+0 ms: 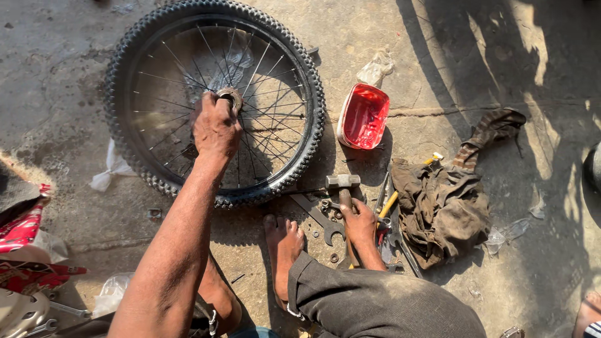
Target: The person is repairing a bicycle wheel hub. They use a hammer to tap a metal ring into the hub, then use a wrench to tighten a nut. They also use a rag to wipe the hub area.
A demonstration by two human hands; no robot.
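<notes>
A spoked bicycle wheel with a knobby black tyre lies flat on the concrete ground. My left hand rests on its hub, fingers curled around the centre. My right hand grips the wooden handle of a hammer, whose metal head lies on the ground just right of the tyre. My bare foot is planted between the wheel and the hammer.
Wrenches, nuts and other tools lie scattered around the hammer. A red plastic tub sits right of the wheel, a dirty brown rag further right. Red packaging lies at the left edge. Another person's foot shows bottom right.
</notes>
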